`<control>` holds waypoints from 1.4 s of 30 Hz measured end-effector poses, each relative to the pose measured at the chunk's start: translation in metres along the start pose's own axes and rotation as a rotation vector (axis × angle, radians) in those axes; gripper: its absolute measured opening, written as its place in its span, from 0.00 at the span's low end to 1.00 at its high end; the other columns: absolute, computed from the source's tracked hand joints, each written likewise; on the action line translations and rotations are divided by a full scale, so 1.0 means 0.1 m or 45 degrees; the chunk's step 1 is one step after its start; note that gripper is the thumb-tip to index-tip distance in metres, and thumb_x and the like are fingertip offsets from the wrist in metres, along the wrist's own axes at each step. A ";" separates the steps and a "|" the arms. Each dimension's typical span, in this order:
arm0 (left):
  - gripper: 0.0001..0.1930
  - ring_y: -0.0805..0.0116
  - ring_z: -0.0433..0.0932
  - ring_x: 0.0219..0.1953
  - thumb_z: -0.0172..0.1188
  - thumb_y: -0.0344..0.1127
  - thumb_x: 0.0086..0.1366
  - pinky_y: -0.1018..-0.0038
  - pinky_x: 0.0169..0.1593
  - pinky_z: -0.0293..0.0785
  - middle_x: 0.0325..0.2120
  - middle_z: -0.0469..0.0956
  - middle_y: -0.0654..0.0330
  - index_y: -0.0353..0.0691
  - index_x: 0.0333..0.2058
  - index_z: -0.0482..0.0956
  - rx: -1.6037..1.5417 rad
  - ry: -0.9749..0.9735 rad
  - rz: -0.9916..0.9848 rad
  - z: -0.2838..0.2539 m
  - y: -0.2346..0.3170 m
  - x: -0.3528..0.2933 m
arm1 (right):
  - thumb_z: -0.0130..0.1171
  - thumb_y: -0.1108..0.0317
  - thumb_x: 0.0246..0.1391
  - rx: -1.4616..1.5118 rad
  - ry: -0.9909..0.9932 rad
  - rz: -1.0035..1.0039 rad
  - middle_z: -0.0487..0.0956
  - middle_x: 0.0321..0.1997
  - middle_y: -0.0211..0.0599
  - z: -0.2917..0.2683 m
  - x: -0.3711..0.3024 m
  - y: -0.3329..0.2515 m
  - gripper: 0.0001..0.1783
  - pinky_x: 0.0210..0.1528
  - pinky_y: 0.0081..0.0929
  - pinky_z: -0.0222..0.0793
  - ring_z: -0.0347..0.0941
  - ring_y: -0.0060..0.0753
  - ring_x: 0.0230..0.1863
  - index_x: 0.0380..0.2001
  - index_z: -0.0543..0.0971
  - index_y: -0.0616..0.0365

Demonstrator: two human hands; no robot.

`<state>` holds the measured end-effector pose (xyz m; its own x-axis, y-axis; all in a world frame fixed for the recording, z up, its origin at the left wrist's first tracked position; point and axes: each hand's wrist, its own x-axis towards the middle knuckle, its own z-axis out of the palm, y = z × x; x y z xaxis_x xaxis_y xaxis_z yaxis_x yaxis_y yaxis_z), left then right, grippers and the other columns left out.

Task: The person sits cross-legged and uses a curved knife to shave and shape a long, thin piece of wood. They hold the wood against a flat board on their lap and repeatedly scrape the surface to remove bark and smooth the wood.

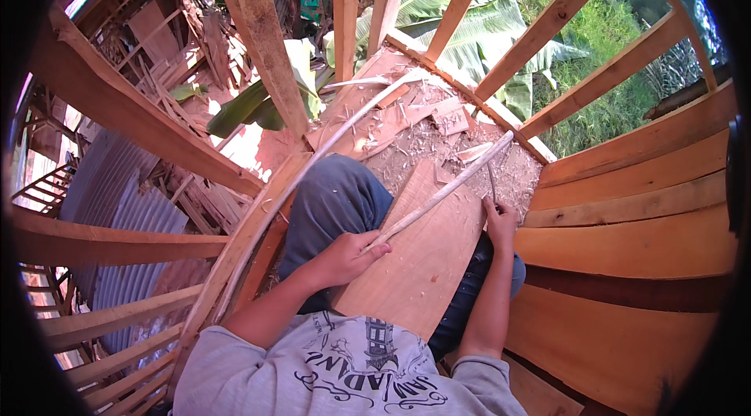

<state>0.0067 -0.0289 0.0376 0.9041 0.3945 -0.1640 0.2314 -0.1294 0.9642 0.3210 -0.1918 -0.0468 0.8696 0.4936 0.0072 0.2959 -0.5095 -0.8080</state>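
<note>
My left hand is closed round the near end of a long, pale wooden stick. The stick slants away to the right, over a wide flat plank that lies in front of me between my legs. At the right edge of the plank my right hand grips a thin, dark, slightly curved blade that points up towards the far end of the stick. The blade's handle is hidden in my fingers. Whether blade and stick touch, I cannot tell.
Wood shavings and offcuts cover the floor ahead. A long pale strip curves past my left knee. Wooden posts and rails surround me, with a plank wall on the right. Corrugated metal sheets lie outside, lower left.
</note>
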 end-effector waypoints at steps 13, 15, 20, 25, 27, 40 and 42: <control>0.13 0.44 0.74 0.25 0.53 0.38 0.64 0.63 0.25 0.66 0.16 0.70 0.43 0.32 0.30 0.70 0.146 -0.009 -0.031 -0.04 -0.08 0.16 | 0.52 0.50 0.57 -0.042 0.098 -0.158 0.63 0.07 0.36 -0.03 -0.19 -0.15 0.31 0.17 0.30 0.53 0.63 0.32 0.11 0.10 0.66 0.63; 0.11 0.44 0.74 0.23 0.54 0.37 0.63 0.62 0.24 0.66 0.16 0.70 0.44 0.33 0.30 0.70 0.215 0.051 0.010 0.01 -0.07 0.16 | 0.54 0.51 0.55 -0.327 -0.010 -0.277 0.64 0.08 0.44 0.06 -0.44 -0.64 0.29 0.18 0.34 0.55 0.65 0.42 0.12 0.11 0.67 0.64; 0.09 0.47 0.74 0.20 0.56 0.35 0.61 0.61 0.21 0.67 0.15 0.71 0.46 0.34 0.30 0.70 0.344 0.144 0.116 0.09 -0.06 0.16 | 0.60 0.45 0.48 -0.503 -0.050 -0.333 0.66 0.12 0.46 0.11 -0.61 -1.02 0.30 0.19 0.36 0.58 0.67 0.49 0.15 0.11 0.68 0.62; 0.08 0.49 0.75 0.19 0.57 0.33 0.61 0.63 0.20 0.68 0.15 0.71 0.46 0.34 0.31 0.72 0.329 0.166 0.113 0.10 -0.09 0.16 | 0.60 0.41 0.45 -0.751 0.045 -0.355 0.67 0.11 0.43 0.06 -0.42 -1.00 0.31 0.18 0.35 0.59 0.67 0.47 0.15 0.11 0.68 0.60; 0.06 0.53 0.76 0.19 0.55 0.32 0.61 0.67 0.21 0.69 0.15 0.72 0.49 0.34 0.32 0.73 0.332 0.175 0.119 0.09 -0.11 0.16 | 0.60 0.41 0.45 -0.737 0.091 -0.385 0.67 0.10 0.42 0.11 -0.37 -0.98 0.30 0.19 0.35 0.59 0.67 0.48 0.16 0.12 0.69 0.60; 0.07 0.52 0.77 0.20 0.57 0.32 0.60 0.67 0.21 0.69 0.16 0.72 0.48 0.33 0.33 0.73 0.275 0.210 0.132 0.07 -0.14 0.11 | 0.62 0.47 0.46 -0.595 0.012 -0.379 0.68 0.12 0.45 -0.08 -0.56 -1.11 0.28 0.20 0.38 0.59 0.67 0.49 0.16 0.13 0.68 0.62; 0.08 0.53 0.77 0.19 0.57 0.32 0.61 0.68 0.21 0.69 0.16 0.72 0.48 0.33 0.34 0.74 0.256 0.277 0.163 0.08 -0.11 0.08 | 0.61 0.41 0.44 -0.603 -0.113 -0.441 0.69 0.12 0.40 0.11 -0.65 -1.31 0.30 0.18 0.34 0.59 0.67 0.45 0.14 0.12 0.68 0.58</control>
<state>0.0147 -0.0318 0.0237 0.8377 0.5455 0.0253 0.2064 -0.3591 0.9102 0.2216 -0.1496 0.0519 0.6605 0.7340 0.1581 0.7186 -0.5571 -0.4161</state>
